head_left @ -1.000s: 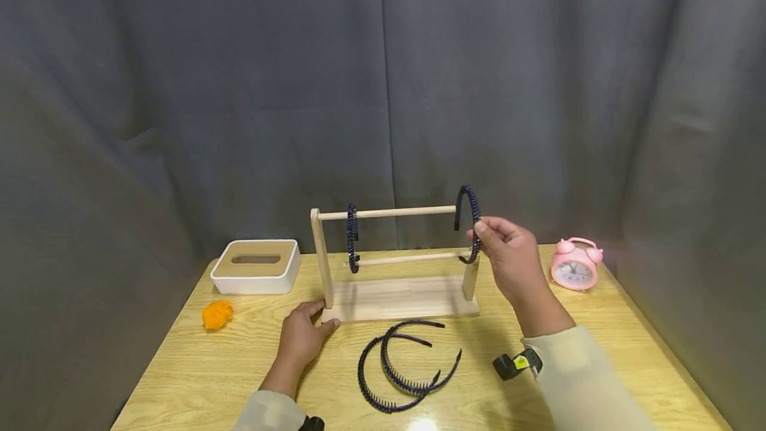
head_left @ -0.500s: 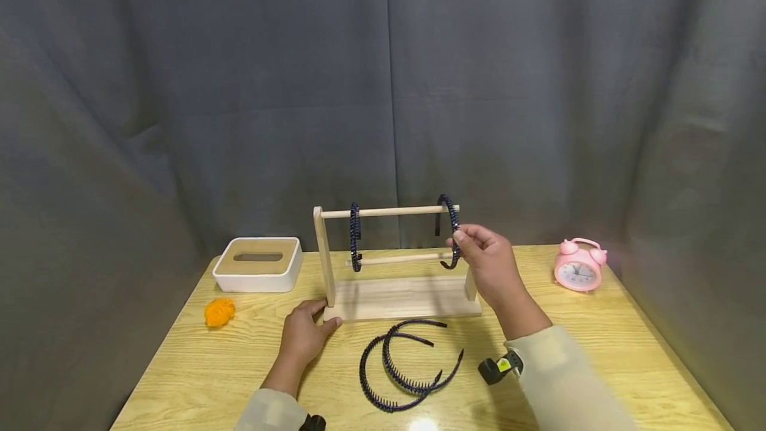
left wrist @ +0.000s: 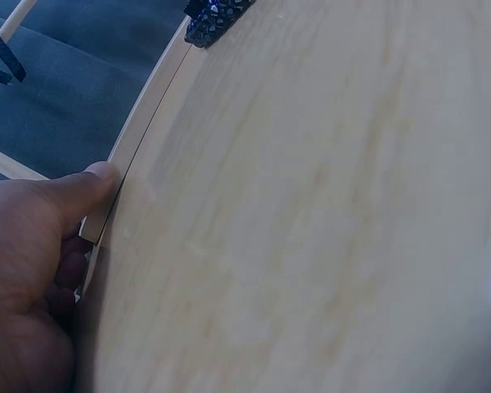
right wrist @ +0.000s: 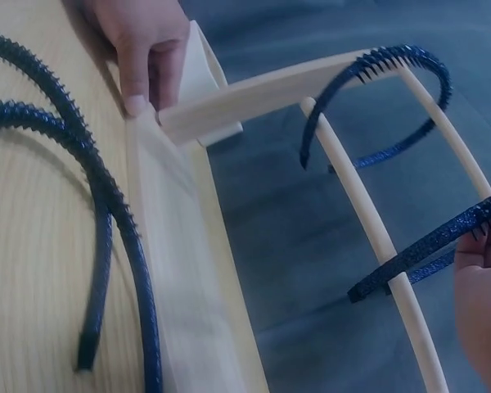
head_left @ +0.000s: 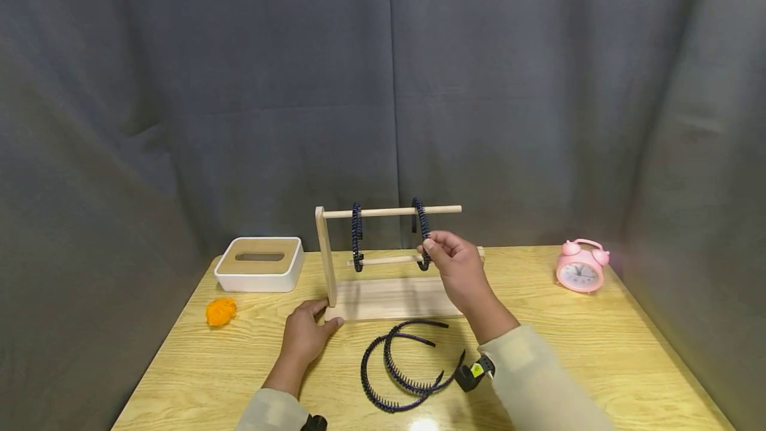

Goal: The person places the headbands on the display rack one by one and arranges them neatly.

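Note:
A wooden two-rod rack (head_left: 391,299) stands mid-table. My left hand (head_left: 303,335) grips the left end of its base, thumb along the front edge (left wrist: 106,176). Between thumb and fingers, my right hand (head_left: 459,270) pinches a dark blue toothed headband (head_left: 422,219). That headband loops over the upper rod (head_left: 443,209), right of the rod's middle, with its lower tip by the lower rod (right wrist: 356,196). Another dark headband (head_left: 356,235) hangs on the upper rod further left. Two more headbands (head_left: 372,391) lie overlapping on the table in front of the base.
A white tissue box with a wood-coloured top (head_left: 259,265) and an orange fluffy ball (head_left: 221,312) are at the left. A pink twin-bell alarm clock (head_left: 580,268) stands at the right. Grey curtains (head_left: 383,85) enclose the wooden table (head_left: 239,378).
My right hand has carried its headband leftward from the upper rod's free right end to a place along the rod. The left hand keeps its hold on the base.

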Demonstrator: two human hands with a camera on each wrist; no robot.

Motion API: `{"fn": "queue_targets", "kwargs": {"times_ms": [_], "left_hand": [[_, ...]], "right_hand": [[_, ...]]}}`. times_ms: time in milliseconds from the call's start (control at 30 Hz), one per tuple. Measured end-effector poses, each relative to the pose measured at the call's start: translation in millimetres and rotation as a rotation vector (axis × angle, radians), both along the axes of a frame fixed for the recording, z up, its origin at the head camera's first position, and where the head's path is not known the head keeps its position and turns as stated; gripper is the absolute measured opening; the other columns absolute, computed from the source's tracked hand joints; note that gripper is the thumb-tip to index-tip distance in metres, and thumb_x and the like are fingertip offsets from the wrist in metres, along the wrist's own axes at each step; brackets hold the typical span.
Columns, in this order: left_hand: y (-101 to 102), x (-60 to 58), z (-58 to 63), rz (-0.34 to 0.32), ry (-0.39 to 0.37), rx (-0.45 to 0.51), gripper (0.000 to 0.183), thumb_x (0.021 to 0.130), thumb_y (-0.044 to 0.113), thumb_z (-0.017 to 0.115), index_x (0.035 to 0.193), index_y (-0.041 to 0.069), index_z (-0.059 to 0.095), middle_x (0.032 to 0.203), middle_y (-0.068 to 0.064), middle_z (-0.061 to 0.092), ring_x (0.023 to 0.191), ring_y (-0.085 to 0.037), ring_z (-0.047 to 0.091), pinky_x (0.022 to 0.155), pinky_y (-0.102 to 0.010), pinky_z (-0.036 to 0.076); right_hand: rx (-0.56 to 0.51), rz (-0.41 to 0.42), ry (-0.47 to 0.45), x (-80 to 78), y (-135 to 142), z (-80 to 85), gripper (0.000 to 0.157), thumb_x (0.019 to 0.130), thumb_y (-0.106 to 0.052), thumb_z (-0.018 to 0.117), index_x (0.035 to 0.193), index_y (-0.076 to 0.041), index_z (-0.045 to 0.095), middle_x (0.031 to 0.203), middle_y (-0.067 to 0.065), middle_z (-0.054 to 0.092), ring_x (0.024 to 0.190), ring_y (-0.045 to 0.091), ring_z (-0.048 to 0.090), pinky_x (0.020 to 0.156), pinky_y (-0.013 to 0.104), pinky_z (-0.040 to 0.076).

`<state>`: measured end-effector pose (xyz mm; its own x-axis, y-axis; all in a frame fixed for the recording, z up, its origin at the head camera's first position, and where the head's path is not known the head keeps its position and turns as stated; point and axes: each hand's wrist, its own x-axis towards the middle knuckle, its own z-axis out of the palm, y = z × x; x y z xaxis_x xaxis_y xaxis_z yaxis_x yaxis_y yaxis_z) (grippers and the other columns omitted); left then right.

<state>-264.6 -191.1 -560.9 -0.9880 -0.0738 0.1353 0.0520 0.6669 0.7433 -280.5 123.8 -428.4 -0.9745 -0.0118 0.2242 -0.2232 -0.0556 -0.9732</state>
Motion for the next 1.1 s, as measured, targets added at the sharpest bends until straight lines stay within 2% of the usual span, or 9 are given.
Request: {"fn": "queue_targets", "kwargs": {"times_ms": [433,633,800,1033,1100], "left_hand": [[0,0.0,-0.5,0.000,0.004,-0.004,0.053,0.094,0.021,0.088,0.140,0.000,0.072,0.146,-0.023,0.067,0.137,-0.046,0.064,0.114,-0.059,0.054],[1,0.4,0.3,0.002,0.016,-0.011,0.053,0.094,0.021,0.088,0.140,-0.001,0.073,0.145,-0.023,0.068,0.136,-0.046,0.064,0.114,-0.060,0.054],[1,0.2,0.5,0.004,0.008,-0.012,0.053,0.094,0.023,0.089,0.139,0.000,0.073,0.146,-0.023,0.068,0.139,-0.048,0.062,0.116,-0.061,0.052],[0,0.0,0.9,-0.001,0.018,-0.016,0.052,0.094,0.022,0.088,0.139,-0.001,0.073,0.146,-0.023,0.068,0.138,-0.048,0.062,0.117,-0.061,0.052],[-1,0.1,1.0,-0.003,0.017,-0.023,0.052,0.094,0.022,0.088,0.138,-0.001,0.073,0.146,-0.023,0.068,0.138,-0.047,0.062,0.116,-0.061,0.052]], "right_hand": [[-0.041,0.018,0.009,-4.6,-34,-5.7,0.020,0.110,-0.013,0.067,0.120,0.004,0.071,0.101,0.000,0.077,0.100,0.012,0.069,0.093,0.020,0.057],[-0.089,0.027,-0.009,-3.9,-53,-8.6,0.026,0.110,-0.013,0.066,0.127,0.006,0.069,0.102,-0.002,0.078,0.101,0.011,0.068,0.095,0.020,0.057],[-0.094,0.044,-0.014,-2.6,-64,-11.7,0.028,0.111,-0.014,0.066,0.130,0.006,0.068,0.107,0.005,0.079,0.105,0.012,0.070,0.100,0.023,0.056],[-0.117,0.075,0.009,-2.2,-75,-15.3,0.028,0.110,-0.014,0.067,0.129,0.007,0.068,0.116,0.023,0.077,0.114,0.029,0.074,0.105,0.027,0.056],[-0.128,0.085,0.013,-2.2,-77,-17.1,0.026,0.110,-0.014,0.067,0.126,0.007,0.068,0.115,0.021,0.078,0.114,0.030,0.073,0.105,0.028,0.056]]}}
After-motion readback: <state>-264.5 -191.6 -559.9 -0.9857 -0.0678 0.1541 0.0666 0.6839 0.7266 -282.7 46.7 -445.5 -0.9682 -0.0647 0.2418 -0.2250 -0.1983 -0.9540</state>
